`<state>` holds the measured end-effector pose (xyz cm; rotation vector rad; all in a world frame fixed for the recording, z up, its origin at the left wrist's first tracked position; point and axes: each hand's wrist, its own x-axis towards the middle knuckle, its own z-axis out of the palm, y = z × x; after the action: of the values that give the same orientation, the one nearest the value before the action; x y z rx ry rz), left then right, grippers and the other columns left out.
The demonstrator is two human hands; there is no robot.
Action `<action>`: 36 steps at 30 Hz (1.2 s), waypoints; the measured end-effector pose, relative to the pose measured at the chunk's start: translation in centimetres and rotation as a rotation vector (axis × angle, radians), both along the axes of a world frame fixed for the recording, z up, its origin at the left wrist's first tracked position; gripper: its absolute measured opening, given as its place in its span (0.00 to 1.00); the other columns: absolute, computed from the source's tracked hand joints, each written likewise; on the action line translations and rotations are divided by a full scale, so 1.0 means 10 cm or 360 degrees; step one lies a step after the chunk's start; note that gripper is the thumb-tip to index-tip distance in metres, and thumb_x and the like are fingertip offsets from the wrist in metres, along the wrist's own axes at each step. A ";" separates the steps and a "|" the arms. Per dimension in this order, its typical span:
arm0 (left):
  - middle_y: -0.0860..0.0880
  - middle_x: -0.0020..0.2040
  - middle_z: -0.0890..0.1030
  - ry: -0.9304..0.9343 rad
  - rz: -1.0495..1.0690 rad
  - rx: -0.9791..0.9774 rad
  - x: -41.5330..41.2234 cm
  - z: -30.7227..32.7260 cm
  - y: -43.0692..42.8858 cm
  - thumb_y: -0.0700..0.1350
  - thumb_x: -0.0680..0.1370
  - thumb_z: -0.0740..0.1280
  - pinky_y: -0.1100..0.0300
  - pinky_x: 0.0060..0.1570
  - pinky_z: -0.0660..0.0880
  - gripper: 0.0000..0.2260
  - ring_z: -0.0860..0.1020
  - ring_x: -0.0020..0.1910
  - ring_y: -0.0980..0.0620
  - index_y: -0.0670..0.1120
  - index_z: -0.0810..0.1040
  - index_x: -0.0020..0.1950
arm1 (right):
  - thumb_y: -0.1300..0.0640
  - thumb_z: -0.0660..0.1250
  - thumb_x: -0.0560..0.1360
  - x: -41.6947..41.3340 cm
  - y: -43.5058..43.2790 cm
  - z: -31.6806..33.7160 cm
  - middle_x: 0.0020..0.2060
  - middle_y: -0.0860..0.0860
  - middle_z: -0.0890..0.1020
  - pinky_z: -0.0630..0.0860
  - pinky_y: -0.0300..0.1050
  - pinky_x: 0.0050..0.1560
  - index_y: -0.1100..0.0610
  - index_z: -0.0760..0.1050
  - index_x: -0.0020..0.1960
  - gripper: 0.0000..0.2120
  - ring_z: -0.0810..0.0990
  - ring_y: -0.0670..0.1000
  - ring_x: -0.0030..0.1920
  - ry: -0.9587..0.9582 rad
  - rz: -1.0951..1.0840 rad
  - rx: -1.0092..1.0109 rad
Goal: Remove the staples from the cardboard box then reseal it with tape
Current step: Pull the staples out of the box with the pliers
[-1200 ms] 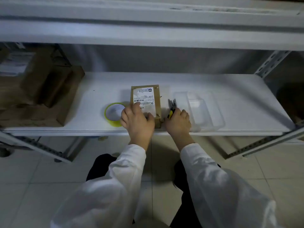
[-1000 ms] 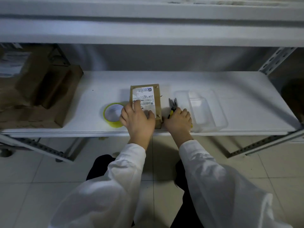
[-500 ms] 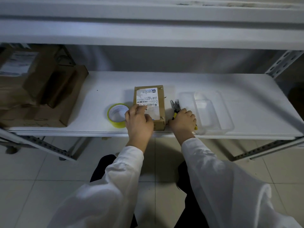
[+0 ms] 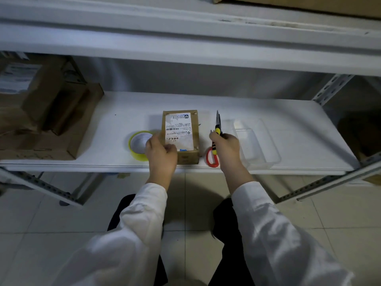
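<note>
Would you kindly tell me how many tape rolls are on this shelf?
1: the yellow-green tape roll lies flat left of the small cardboard box, partly behind the left hand. More may hide behind the stacked boxes.

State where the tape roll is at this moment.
In the head view, the tape roll lies flat near the front edge of the shelf, just left of the box, with the left hand partly in front of it.

Box: small brown cardboard box (image 4: 180,134) with white shipping label on top, closed, lying flat, its near left corner gripped by the left hand (image 4: 161,153)
Tape: yellow-green roll of tape (image 4: 137,145), flat, just left of the box
Scissors: red-and-yellow-handled scissors (image 4: 214,147), blades together and pointing away, right of the box, held by the right hand (image 4: 226,148)
</note>
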<state>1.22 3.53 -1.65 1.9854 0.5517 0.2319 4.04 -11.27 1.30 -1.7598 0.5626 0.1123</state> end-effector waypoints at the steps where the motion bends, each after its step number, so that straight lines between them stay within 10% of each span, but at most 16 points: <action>1: 0.43 0.58 0.74 0.0043 0.0013 -0.0061 0.00 0.00 0.00 0.37 0.75 0.61 0.59 0.51 0.70 0.14 0.74 0.55 0.45 0.38 0.71 0.61 | 0.52 0.67 0.72 -0.04 0.03 0.05 0.32 0.52 0.72 0.68 0.40 0.33 0.58 0.72 0.40 0.10 0.72 0.52 0.34 0.0106 -0.0040 0.0210; 10: 0.40 0.55 0.80 0.0208 0.0174 -0.0670 -0.11 0.06 -0.05 0.40 0.73 0.69 0.59 0.48 0.70 0.15 0.78 0.55 0.43 0.35 0.75 0.57 | 0.55 0.63 0.76 -0.35 0.23 0.14 0.27 0.49 0.76 0.69 0.41 0.35 0.56 0.71 0.41 0.07 0.75 0.46 0.27 0.0260 -0.0053 0.1138; 14: 0.46 0.57 0.82 0.0155 0.0193 -0.0898 -0.09 -0.04 -0.12 0.53 0.62 0.75 0.53 0.61 0.74 0.29 0.79 0.57 0.46 0.45 0.77 0.60 | 0.54 0.65 0.76 -0.40 0.24 0.17 0.41 0.49 0.79 0.67 0.45 0.54 0.53 0.75 0.45 0.03 0.76 0.50 0.49 0.0242 0.0159 0.0948; 17: 0.49 0.58 0.81 0.0213 0.0338 -0.1130 0.00 -0.21 -0.15 0.64 0.51 0.75 0.49 0.64 0.72 0.41 0.77 0.60 0.46 0.49 0.76 0.61 | 0.56 0.65 0.76 -0.42 0.24 0.16 0.41 0.50 0.79 0.67 0.47 0.56 0.54 0.75 0.43 0.03 0.75 0.49 0.46 0.0264 0.0156 0.0880; 24: 0.49 0.64 0.76 0.0103 0.0440 -0.1491 -0.05 0.00 -0.24 0.48 0.68 0.76 0.49 0.64 0.71 0.32 0.76 0.60 0.49 0.49 0.62 0.66 | 0.61 0.62 0.77 -0.48 0.19 0.19 0.36 0.48 0.78 0.70 0.42 0.43 0.55 0.75 0.41 0.07 0.76 0.46 0.41 0.0136 0.0241 0.0819; 29: 0.43 0.63 0.75 0.0043 0.0409 -0.1820 -0.06 0.20 -0.25 0.45 0.71 0.73 0.48 0.43 0.77 0.28 0.78 0.55 0.42 0.49 0.59 0.63 | 0.55 0.66 0.70 -0.51 0.13 0.22 0.39 0.50 0.79 0.69 0.42 0.42 0.53 0.76 0.45 0.04 0.76 0.50 0.45 -0.0114 0.0455 0.0676; 36: 0.46 0.64 0.71 -0.0179 0.0530 -0.1885 -0.11 0.36 -0.14 0.43 0.71 0.74 0.42 0.51 0.78 0.32 0.76 0.58 0.45 0.52 0.57 0.65 | 0.54 0.67 0.64 -0.59 0.08 0.38 0.41 0.50 0.73 0.70 0.42 0.40 0.48 0.70 0.54 0.18 0.74 0.51 0.43 -0.0308 0.0750 0.0033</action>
<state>0.16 2.13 1.92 0.7289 0.7155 0.1556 -1.86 -10.51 5.13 -1.8301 -0.0004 0.2709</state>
